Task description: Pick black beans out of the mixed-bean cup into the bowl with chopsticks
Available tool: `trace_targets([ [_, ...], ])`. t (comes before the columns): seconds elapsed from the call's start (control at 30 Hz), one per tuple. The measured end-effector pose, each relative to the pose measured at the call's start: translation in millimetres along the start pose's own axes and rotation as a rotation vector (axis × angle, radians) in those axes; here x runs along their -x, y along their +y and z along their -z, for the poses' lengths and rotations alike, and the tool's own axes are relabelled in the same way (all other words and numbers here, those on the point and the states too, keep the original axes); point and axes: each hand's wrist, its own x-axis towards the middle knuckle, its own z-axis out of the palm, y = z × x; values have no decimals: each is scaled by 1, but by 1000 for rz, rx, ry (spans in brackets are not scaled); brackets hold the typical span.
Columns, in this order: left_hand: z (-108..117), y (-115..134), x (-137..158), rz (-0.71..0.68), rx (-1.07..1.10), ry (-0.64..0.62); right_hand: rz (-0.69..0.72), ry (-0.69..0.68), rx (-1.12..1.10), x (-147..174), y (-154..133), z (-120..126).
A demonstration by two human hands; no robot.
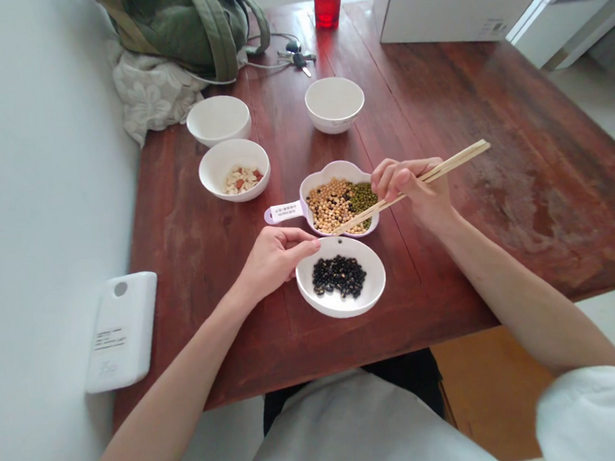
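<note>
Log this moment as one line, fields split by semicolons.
left hand: at rim of black-bean bowl; right hand: holding chopsticks, tips near that bowl's far rim; flower-shaped dish: yellow beans, green beans

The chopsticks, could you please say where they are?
In the head view, the chopsticks are in the right hand, right of centre, tips near the black-bean bowl.

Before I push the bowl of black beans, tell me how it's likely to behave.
The white bowl would probably stay upright under a gentle push, since its load sits low in the middle. Its smooth-looking wall may feel slippery. The black beans lie loose and look rounded, so they would likely roll if it tilted.
</note>
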Motion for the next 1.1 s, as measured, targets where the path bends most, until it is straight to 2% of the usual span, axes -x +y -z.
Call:
trace_targets([
  [0.27, 0, -2, 0, -6, 10, -9, -45, 153, 123, -5, -8, 12],
  [0.63, 1, -6, -1, -11, 13, -13, -124, 62, 203, -2, 0, 12],
  [1.1, 1, -5, -1, -4, 25, -18, -163, 32, 110, -1, 9, 11],
])
